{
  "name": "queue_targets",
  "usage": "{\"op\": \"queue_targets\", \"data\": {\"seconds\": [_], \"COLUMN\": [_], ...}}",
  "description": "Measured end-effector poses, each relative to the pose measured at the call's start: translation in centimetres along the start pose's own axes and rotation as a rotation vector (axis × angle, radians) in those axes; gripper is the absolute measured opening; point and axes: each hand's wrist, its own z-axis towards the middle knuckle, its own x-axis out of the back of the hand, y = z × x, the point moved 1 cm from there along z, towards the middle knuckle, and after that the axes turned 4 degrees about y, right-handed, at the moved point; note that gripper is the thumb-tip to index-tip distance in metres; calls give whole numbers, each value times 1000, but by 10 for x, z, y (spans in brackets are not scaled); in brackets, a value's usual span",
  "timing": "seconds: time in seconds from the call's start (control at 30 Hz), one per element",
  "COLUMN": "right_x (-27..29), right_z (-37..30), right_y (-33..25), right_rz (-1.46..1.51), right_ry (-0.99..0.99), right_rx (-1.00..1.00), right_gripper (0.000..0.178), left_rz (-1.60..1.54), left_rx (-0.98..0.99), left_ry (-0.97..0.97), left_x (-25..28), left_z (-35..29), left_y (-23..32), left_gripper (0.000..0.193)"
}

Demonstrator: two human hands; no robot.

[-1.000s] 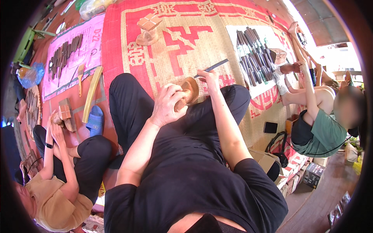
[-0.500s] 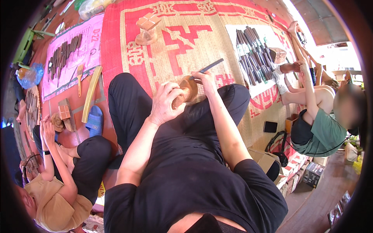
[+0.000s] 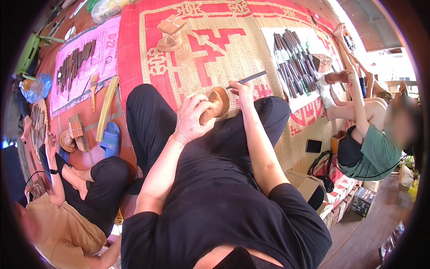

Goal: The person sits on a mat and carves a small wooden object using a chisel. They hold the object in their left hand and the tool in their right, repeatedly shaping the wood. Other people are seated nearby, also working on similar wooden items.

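My left hand [image 3: 193, 117] is wrapped round a small brown wooden carving [image 3: 219, 101] with a wide rounded base, held above my lap. Its fingers cover part of the piece. Just right of the carving, my right hand [image 3: 244, 93] grips a slim dark carving chisel [image 3: 253, 77], whose long end points away to the upper right. The chisel's near end lies close to the carving's rim, and I cannot tell whether they touch.
A red and tan woven mat [image 3: 233, 54] spreads ahead. Dark carving tools [image 3: 293, 62] lie on a white sheet at right, more tools [image 3: 76, 65] on a pink sheet at left. Another carved wooden piece [image 3: 170, 41] stands ahead. A person sits on each side.
My right hand has drawn the chisel rightward, away from the carving. My left hand holds the carving in nearly the same spot. The left-hand person's hands have moved apart.
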Motion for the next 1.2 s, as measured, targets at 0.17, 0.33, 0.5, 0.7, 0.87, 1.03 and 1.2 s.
{"op": "queue_targets", "data": {"seconds": [0.17, 0.33, 0.5, 0.7, 0.87, 1.03, 1.2], "right_x": [0, 4, 8, 1, -3, -6, 7], "right_z": [-7, -5, -5, -20, -15, -18, -7], "right_y": [0, 6, -6, -2, -8, 1, -4], "right_rz": [56, 24, 36, 73, 44, 58, 83], "right_ry": [-87, -38, -83, -38, -116, -142, -9], "right_rx": [-44, -29, -52, -28, -37, -41, -43], "right_gripper": [14, 14, 11, 9, 12, 14, 13], "left_rz": [0, -4, -11, -7, -11, -7, -10], "left_rx": [25, 15, 29, 20, 40, 25, 35], "left_ry": [20, 19, 35, 33, 53, 58, 69], "left_x": [0, 1, 2, 3, 1, 1, 1], "left_z": [-2, -1, -2, -5, -1, 2, 0], "left_y": [-3, -2, -3, 2, -5, -5, -6], "left_gripper": [33, 32, 32, 32, 32, 31, 31]}}
